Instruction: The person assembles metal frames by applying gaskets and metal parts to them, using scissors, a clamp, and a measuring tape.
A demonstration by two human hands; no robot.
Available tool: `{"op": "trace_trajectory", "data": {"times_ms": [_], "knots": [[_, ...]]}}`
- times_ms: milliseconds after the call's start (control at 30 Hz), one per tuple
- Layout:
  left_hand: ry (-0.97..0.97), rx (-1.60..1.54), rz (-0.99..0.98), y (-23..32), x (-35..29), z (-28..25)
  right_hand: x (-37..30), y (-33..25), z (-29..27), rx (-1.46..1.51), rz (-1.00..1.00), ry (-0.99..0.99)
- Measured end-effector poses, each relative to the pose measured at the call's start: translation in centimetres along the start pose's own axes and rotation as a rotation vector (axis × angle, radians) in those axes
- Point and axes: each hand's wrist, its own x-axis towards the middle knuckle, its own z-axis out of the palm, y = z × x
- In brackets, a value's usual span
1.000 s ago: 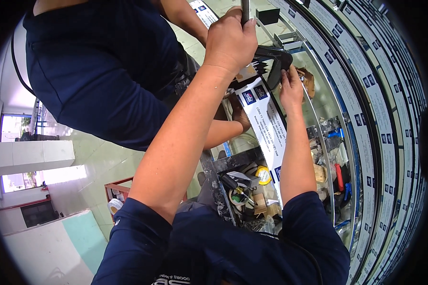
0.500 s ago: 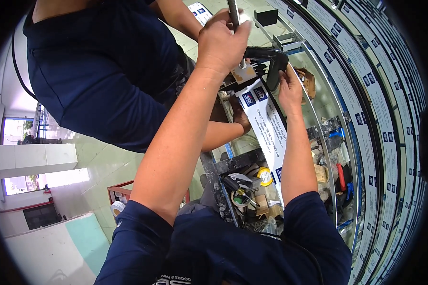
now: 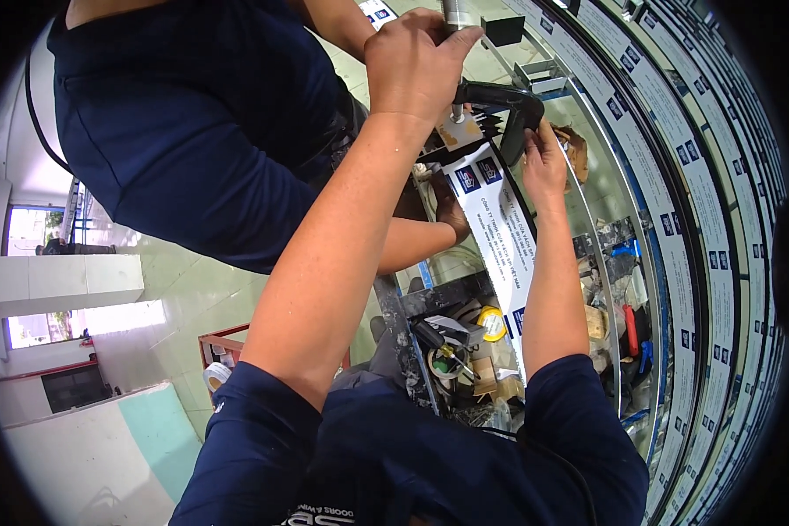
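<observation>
A black C-clamp (image 3: 504, 93) with a silver screw stands across a long profile (image 3: 493, 230) covered in white printed film. My left hand (image 3: 412, 66) is closed round the upper part of the screw, thumb pointing right. My right hand (image 3: 545, 167) grips the far-right side of the clamp's black frame. Under the screw's lower end sits a small tan, stained block (image 3: 458, 131). A co-worker's hand (image 3: 449, 212) is at the left edge of the profile, partly hidden by my left forearm.
Below the profile, a bench tray holds a yellow tape measure (image 3: 493, 324), a tape roll (image 3: 444, 363) and scraps. A red-handled tool (image 3: 631, 330) lies to the right. Wrapped profiles (image 3: 675, 219) stand in rows at right. The co-worker's body (image 3: 184, 149) is close on my left.
My left hand has shifted its grip at the screw, its thumb now reaching further right. My right hand stays on the clamp frame. The whole view has moved slightly.
</observation>
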Motion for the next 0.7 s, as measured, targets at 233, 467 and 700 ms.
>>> {"op": "trace_trajectory", "data": {"times_ms": [233, 467, 700], "knots": [[0.04, -0.007, 0.088, -0.1, -0.3, -0.3, -0.1, -1.0, 0.4, -0.05, -0.006, -0.016], [0.054, 0.007, 0.016, 0.1, -0.5, -0.8, -0.1, -1.2, 0.2, -0.118, -0.046, -0.004], [0.071, 0.018, -0.017, 0.3, -0.7, 0.0, -0.5, -1.5, 0.2, -0.082, -0.018, 0.006]]}}
